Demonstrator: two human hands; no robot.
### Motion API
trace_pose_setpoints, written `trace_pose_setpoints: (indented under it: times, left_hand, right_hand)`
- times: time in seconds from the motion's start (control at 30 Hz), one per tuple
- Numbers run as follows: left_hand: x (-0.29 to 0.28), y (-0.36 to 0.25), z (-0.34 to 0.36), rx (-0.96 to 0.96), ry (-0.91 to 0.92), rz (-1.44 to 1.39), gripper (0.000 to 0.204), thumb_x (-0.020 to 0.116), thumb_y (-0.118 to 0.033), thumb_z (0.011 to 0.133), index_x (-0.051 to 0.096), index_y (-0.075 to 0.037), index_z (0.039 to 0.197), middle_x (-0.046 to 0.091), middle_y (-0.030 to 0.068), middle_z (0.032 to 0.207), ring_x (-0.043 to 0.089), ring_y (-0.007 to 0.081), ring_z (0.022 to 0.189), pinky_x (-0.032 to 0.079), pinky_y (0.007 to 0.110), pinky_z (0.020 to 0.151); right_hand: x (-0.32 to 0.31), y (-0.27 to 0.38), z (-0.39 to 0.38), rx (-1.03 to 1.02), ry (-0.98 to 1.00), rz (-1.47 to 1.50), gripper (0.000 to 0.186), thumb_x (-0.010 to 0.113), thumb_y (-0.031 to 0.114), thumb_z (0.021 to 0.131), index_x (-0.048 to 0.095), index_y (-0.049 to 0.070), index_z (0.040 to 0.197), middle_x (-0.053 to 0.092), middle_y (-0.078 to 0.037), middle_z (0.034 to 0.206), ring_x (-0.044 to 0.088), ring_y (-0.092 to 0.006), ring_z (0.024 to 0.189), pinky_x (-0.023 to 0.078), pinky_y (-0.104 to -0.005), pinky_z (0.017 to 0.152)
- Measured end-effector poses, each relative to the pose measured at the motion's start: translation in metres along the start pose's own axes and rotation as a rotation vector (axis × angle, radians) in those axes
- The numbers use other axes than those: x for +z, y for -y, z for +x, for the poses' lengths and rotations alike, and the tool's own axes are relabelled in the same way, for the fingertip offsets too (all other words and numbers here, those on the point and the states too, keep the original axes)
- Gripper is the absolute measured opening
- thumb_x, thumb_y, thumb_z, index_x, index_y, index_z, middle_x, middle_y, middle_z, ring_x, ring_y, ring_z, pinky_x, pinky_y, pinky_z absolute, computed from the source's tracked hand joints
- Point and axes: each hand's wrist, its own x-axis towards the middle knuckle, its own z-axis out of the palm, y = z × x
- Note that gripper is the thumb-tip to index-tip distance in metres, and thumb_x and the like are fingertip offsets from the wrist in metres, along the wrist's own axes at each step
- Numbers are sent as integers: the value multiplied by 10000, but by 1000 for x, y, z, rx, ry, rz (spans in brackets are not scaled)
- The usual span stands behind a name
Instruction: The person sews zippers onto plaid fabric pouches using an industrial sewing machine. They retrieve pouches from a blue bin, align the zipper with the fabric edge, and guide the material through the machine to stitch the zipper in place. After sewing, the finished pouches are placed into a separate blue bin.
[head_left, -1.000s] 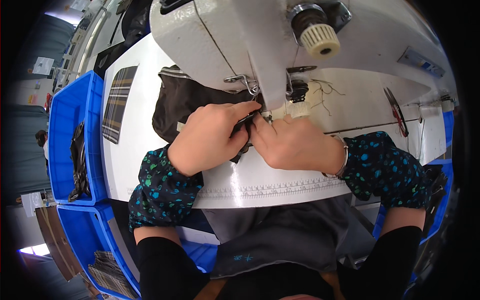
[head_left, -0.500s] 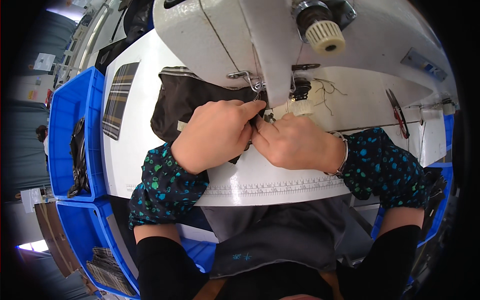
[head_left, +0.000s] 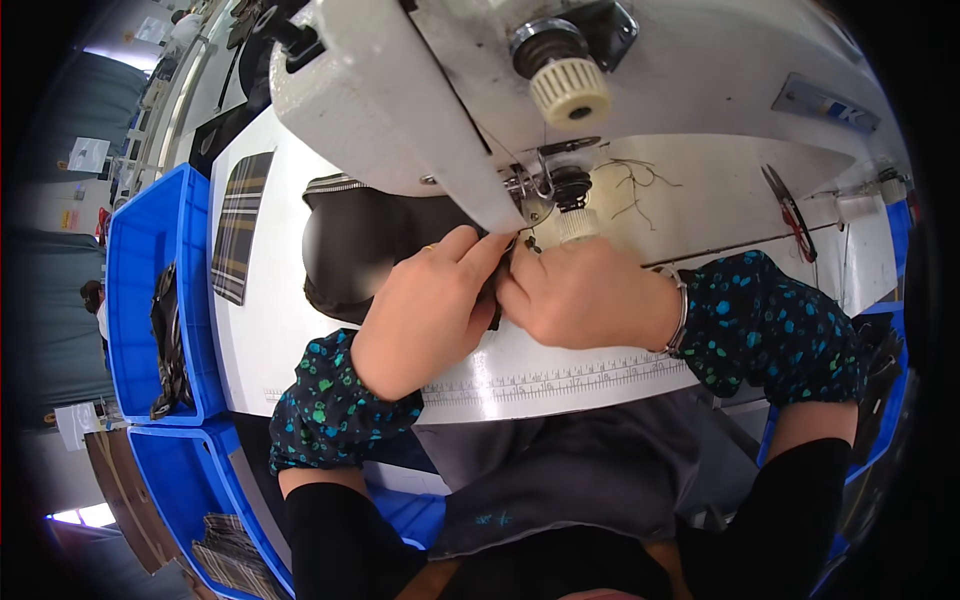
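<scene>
Turning more steeply, your left hand (head_left: 430, 310) now points its fingers toward about one o'clock, where half a second ago they slanted nearer two. Its fingers look closed on the dark zippered fabric piece (head_left: 415, 225), right beside the needle area. Your right hand (head_left: 590, 295), at about five o'clock from the needle, keeps its bent fingertips against the fabric's near edge; you cannot tell from here whether they pinch it or only press. As a judgement, the edge is being steered from both sides, though no clear advance of the fabric can be read.

Compared with the earlier frame, your viewpoint has shifted: the head of the white sewing machine (head_left: 380, 110) leans further toward seven o'clock and hides most of the zip teeth. The fabric still lies at nine o'clock from the needle, with a pale blur over its left part. The plaid fabric panel (head_left: 240, 230), farther out at nine, and the scissors (head_left: 788, 215), at three, keep their places on the white worktable (head_left: 265, 345).
</scene>
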Motion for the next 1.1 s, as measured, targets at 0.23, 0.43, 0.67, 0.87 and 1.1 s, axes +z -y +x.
trace_pose_setpoints:
  times: [0.23,0.43,0.67,0.87,1.1]
  left_hand:
    - [7,-2,1,-6,-139,5,354,683,4,788,748,-73,1127,585,79,869,652,309,715,524,398,599]
    - [19,-3,2,5,-190,-98,272,702,-27,856,745,-56,1122,584,91,850,643,316,687,521,398,595]
    - [25,1,10,59,-253,-127,233,700,-22,844,745,-54,1070,601,95,866,646,328,698,530,401,616]
    - [18,2,12,18,-225,-61,193,730,-46,799,741,-62,991,642,87,898,665,320,713,545,402,627]
    - [3,2,-4,34,-305,125,294,773,-14,662,764,-98,944,631,68,854,661,284,703,541,365,612]
  right_hand:
    - [-8,13,-2,-113,120,-79,215,649,166,746,723,-17,831,724,-215,864,634,-158,592,448,-263,502]
    - [-20,11,-7,-109,212,-3,266,647,159,748,741,-51,883,737,-272,930,641,-159,593,455,-264,500]
    - [-12,7,-6,-62,112,-28,206,658,155,680,680,-42,736,662,-221,764,563,-165,503,424,-292,430]
    - [-9,2,-5,-67,17,-56,225,667,159,649,682,-57,711,693,-268,780,564,-165,473,415,-290,407]
    - [-16,1,-4,-25,140,-37,242,670,156,669,712,-63,762,720,-297,845,585,-163,489,435,-297,417]
